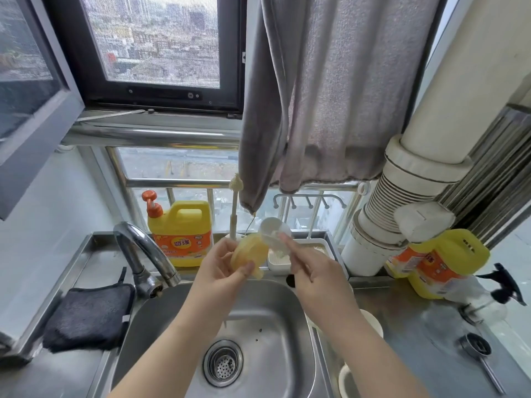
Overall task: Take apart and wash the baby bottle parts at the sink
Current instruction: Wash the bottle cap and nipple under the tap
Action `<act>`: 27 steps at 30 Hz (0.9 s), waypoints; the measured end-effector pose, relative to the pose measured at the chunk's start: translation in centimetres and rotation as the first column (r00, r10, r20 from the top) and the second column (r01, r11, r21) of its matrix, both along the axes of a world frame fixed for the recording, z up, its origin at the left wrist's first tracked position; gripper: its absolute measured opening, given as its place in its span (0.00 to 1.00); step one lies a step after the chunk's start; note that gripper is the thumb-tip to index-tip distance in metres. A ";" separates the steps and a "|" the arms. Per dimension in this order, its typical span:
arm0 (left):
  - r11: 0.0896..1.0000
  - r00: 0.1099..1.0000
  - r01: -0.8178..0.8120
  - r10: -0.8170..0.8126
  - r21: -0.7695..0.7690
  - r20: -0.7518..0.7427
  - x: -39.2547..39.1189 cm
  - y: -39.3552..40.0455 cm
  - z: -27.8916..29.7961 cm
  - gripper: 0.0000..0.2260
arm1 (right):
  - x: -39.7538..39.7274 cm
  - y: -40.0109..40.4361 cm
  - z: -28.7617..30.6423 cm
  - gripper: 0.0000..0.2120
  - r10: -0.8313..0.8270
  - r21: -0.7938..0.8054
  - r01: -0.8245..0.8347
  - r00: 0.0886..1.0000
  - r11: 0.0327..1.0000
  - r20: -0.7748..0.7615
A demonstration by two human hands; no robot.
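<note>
Both forearms reach over the sink, where the left hand grips the yellow bottle collar and the right hand pinches the clear cap just right of it, above the drain

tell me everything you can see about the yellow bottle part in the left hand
The yellow bottle part is a round, translucent, plastic-looking collar, pale yellow with a ridged rim. It is tilted, held above the sink near the back edge. The left hand grips it, thumb across its lower edge. At its upper right it meets a clear cap pinched by the right hand; whether they are joined is unclear.
</note>
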State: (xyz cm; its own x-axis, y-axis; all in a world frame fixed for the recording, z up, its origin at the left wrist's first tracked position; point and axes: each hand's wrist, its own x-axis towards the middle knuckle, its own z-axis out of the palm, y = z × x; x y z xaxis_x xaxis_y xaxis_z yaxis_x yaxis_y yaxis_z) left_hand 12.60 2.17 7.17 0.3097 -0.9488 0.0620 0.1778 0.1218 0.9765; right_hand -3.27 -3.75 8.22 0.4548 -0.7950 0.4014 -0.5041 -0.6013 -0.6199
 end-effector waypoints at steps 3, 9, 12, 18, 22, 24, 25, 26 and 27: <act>0.999 0.995 0.036 -0.038 -0.024 -0.091 -0.4 -0.1 0.3 0.09 | 1.5 1.4 0.6 0.28 0.097 -0.032 -0.097 0.995 0.995 -0.006; 0.999 0.880 0.028 -0.006 0.038 -0.474 0.1 0.0 0.1 0.13 | -0.6 1.2 -0.6 0.28 0.091 -0.085 -0.100 0.990 0.991 -0.104; 0.995 0.861 0.069 -0.024 0.070 -0.507 -0.2 -0.3 0.6 0.14 | 0.3 0.1 0.3 0.29 0.058 -0.089 -0.060 0.998 0.994 -0.018; 0.991 0.723 -0.056 0.124 0.121 -0.679 1.4 -1.2 2.1 0.08 | 0.2 2.5 -1.4 0.28 0.144 -0.053 -0.150 0.984 0.987 -0.103; 0.989 0.703 -0.023 0.119 0.144 -0.702 0.8 -1.6 2.7 0.06 | 0.2 1.2 -1.4 0.26 0.077 -0.100 -0.077 0.997 0.992 -0.004; 0.987 0.673 0.015 0.107 0.158 -0.731 0.2 -1.7 3.0 0.12 | 0.6 0.3 -0.7 0.26 0.039 -0.131 -0.030 0.997 0.991 0.064; 0.986 0.648 0.032 0.104 0.163 -0.755 0.0 -1.7 3.2 0.16 | 0.8 0.3 -0.4 0.26 0.038 -0.132 -0.028 0.997 0.991 0.074; 0.985 0.622 0.043 0.104 0.167 -0.776 -0.1 -1.7 3.2 0.19 | 0.8 0.5 -0.3 0.25 0.040 -0.136 -0.030 0.996 0.990 0.076; 0.984 0.603 0.058 0.103 0.171 -0.791 -0.1 -1.7 3.2 0.21 | 0.7 0.8 -0.4 0.24 0.040 -0.140 -0.029 0.997 0.990 0.072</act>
